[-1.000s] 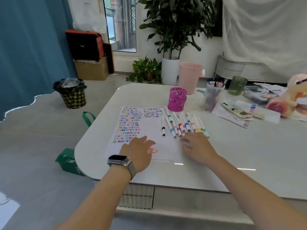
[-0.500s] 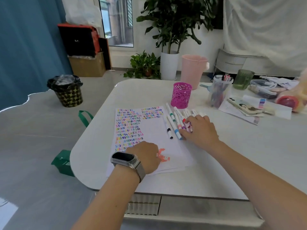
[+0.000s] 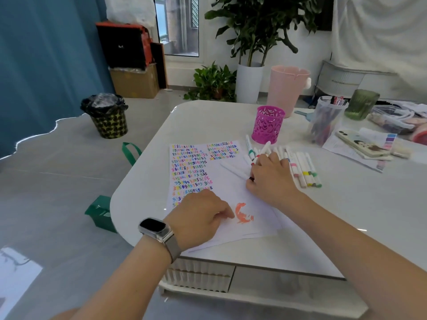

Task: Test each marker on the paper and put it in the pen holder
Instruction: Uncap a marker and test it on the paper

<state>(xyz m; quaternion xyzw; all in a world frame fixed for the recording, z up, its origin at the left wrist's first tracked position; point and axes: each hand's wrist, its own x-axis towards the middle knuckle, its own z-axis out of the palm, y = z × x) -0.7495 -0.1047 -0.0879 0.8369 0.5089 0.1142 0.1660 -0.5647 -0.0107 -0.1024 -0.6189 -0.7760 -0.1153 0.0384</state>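
A white paper point(image 3: 231, 190) lies on the table point(image 3: 358, 215), covered with coloured test marks at its far left and an orange scribble point(image 3: 243, 214) near me. My left hand point(image 3: 198, 215) rests on the paper's near edge with curled fingers, holding nothing. My right hand point(image 3: 270, 176) lies over a row of white markers point(image 3: 302, 168). Its thumb and fingers pinch the black-tipped end of a blurred white marker point(image 3: 233, 168) that sticks out to the left over the paper. The pink lattice pen holder point(image 3: 268, 125) stands just beyond the markers; nothing shows above its rim.
A clear cup of pens point(image 3: 324, 121), a green glass point(image 3: 360, 103) and a phone point(image 3: 362, 144) on loose sheets stand at the back right. The table's rounded corner is to my left, with a black-lined bin point(image 3: 106, 116) and a green bag point(image 3: 101, 213) on the floor.
My right hand slid from the markers' near ends up over the row and closed on the black-tipped marker, which has shifted. My left hand stays on the paper.
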